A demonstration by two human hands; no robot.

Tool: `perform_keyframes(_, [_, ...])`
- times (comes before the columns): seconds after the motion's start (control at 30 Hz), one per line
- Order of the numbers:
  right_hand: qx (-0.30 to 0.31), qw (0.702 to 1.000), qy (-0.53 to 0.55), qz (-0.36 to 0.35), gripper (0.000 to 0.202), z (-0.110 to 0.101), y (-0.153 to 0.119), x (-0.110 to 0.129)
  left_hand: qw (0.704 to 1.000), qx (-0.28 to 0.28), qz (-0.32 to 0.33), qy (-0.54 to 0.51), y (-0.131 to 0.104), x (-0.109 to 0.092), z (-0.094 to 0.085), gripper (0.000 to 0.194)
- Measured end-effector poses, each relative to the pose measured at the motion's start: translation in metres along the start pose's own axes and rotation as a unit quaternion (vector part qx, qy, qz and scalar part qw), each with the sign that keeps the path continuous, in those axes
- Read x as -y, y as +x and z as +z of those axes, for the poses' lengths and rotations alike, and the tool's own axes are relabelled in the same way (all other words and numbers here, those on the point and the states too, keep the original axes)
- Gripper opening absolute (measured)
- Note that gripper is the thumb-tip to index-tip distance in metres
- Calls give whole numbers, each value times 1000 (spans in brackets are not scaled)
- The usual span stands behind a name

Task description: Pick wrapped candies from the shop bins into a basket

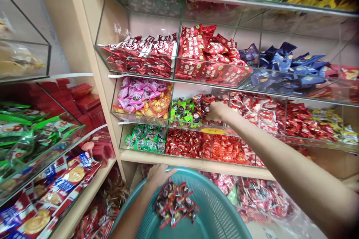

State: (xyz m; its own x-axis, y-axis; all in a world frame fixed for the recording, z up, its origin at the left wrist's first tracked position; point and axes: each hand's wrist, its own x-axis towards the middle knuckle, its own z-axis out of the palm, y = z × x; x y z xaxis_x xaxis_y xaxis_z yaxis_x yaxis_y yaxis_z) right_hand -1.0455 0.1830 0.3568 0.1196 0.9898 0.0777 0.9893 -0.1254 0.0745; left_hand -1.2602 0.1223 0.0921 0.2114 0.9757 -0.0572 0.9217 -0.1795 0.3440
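Observation:
My left hand (159, 175) grips the far rim of a teal plastic basket (224, 209), its thumb stretched along the edge. Inside the basket lies a heap of dark red and brown wrapped candies (176, 203). My right hand (217, 112) reaches into a clear shelf bin, with its fingers curled down at similar dark red wrapped candies (200, 104). Whatever those fingers hold is hidden. Just left of them, in the same bin area, are green wrapped candies (185, 112).
Clear dividers and front panels separate the bins. A yellow label (213, 131) sits below my right hand. Larger red packets (193, 50) and blue packets (288, 59) fill the shelf above. A wooden upright (89, 44) stands at left, beside bins of green packets (17, 127).

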Motion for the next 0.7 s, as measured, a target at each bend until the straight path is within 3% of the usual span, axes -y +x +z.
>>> perform_keyframes(0.2, [-92, 995, -7, -45, 24, -31, -36, -11, 1000, 15, -2, 8, 0, 0, 2, 66])
perform_keyframes(0.3, [-142, 980, 59, -124, 19, -22, -73, -8, 1000, 19, -4, 13, 1, 0, 4, 66])
perform_keyframes(0.37, [-117, 958, 163, -203, 18, 6, -99, -1, 1000, 21, -5, 15, 2, 0, 5, 69])
perform_keyframes(0.47, [23, 931, 261, -252, 14, 78, -127, 14, 1000, 18, -4, 16, 2, 0, 6, 71])
perform_keyframes(0.6, [62, 956, 179, -225, 13, 176, -139, 28, 1000, 12, -3, 17, 0, 0, 6, 67])
perform_keyframes(0.7, [63, 958, 128, -247, 15, 215, -140, 31, 1000, 8, -3, 19, 0, 1, 6, 65])
